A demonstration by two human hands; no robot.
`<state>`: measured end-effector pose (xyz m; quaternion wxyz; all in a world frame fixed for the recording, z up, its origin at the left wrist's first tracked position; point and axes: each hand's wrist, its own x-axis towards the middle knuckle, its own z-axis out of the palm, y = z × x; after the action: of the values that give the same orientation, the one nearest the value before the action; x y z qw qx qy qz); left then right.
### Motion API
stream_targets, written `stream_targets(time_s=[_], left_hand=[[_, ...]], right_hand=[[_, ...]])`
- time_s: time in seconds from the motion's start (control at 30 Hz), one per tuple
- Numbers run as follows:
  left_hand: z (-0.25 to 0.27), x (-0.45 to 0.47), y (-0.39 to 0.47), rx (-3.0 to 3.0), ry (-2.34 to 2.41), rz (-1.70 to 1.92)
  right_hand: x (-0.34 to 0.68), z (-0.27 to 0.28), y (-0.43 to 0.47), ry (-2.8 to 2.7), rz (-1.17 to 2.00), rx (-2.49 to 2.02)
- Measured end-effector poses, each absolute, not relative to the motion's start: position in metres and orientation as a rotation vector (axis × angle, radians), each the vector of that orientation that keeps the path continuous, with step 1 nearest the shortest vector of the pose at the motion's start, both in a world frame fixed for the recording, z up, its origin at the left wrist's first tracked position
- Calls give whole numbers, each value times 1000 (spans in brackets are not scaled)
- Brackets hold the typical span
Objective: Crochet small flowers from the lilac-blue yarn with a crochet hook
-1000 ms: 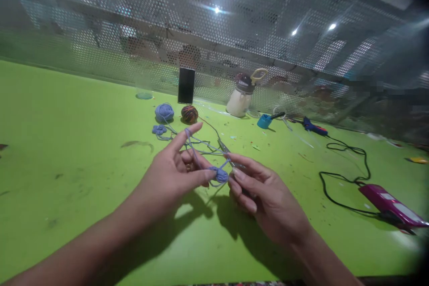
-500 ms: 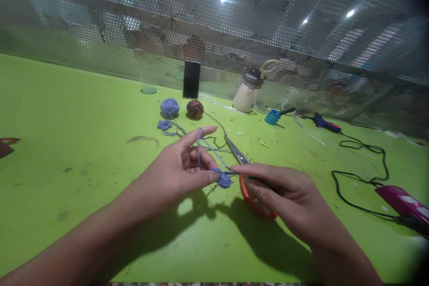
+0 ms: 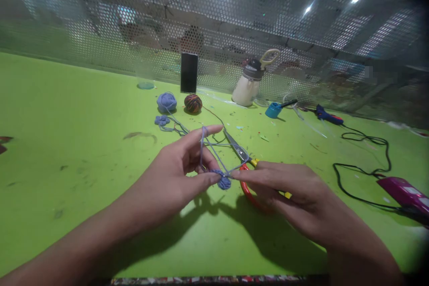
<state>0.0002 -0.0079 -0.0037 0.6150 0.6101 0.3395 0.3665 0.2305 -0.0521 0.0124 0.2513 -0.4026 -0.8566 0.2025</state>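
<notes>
My left hand [image 3: 187,165] pinches a small blue-purple crochet piece [image 3: 224,182] between thumb and fingers. Blue-purple yarn [image 3: 202,147] loops round its raised index finger and runs down to the piece. Closed fingers of my right hand [image 3: 284,187] hold a thin crochet hook [image 3: 229,174], its tip at the stitches and most of it hidden by the hand. Under the right hand lie scissors [image 3: 238,148] with red and yellow handles, partly covered. Beyond the left hand are a blue-purple yarn ball [image 3: 166,102] and a finished-looking crochet flower [image 3: 162,120].
A dark multicoloured yarn ball [image 3: 193,103] sits before an upright phone [image 3: 189,73]. Farther right stand a white bottle [image 3: 246,89] and a blue pot [image 3: 273,110]. A glue gun [image 3: 328,116], black cable [image 3: 362,205] and magenta device [image 3: 404,194] lie right. A perforated screen [image 3: 110,49] edges the green table.
The hook tip has moved in against the crochet piece, and the right hand has turned slightly, uncovering yellow on the scissor handles. The view has tipped down a little.
</notes>
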Motion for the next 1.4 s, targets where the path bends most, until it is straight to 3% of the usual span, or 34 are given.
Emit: stream_targets(time_s=[1.4], left_hand=[[-8, 4, -4, 1226, 898, 823]], right_hand=[[215, 7, -63, -2495, 173, -1271]])
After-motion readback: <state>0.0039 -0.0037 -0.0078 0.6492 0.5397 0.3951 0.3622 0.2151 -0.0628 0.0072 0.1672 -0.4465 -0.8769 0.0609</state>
